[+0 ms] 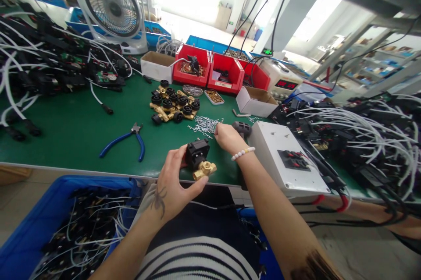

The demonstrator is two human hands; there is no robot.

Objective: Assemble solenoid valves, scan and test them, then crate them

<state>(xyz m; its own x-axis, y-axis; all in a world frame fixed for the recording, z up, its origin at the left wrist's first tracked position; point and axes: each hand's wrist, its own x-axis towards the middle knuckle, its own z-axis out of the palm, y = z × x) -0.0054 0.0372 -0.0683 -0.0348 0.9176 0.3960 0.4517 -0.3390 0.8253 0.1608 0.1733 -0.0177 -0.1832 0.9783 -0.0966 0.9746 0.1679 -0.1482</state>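
A black plastic housing point(197, 152) with a brass valve body point(205, 169) at its lower end is gripped in the left hand point(174, 179), just above the near edge of the green worktop point(75, 140). The fingers are wrapped around the housing's far side and the thumb is set by the brass, so the unit is presumably steadied while its top and ports are left exposed. The right hand point(229, 137) is lowered to the near right edge of a loose pile of thin metal pins point(204, 125), its fingers curled in; whether a pin is pinched cannot be told. The pins are spread between and beyond both hands, probably so that single ones can be picked out. Farther beyond the left hand, brass fittings with black caps point(171, 102) are heaped, seemingly within easy reach. To the left of that hand, blue-handled cutting pliers point(136, 129) are laid with their grips toward the near edge, likely for quick grasping. A dark tool head point(241, 128) is partly hidden behind the right wrist.
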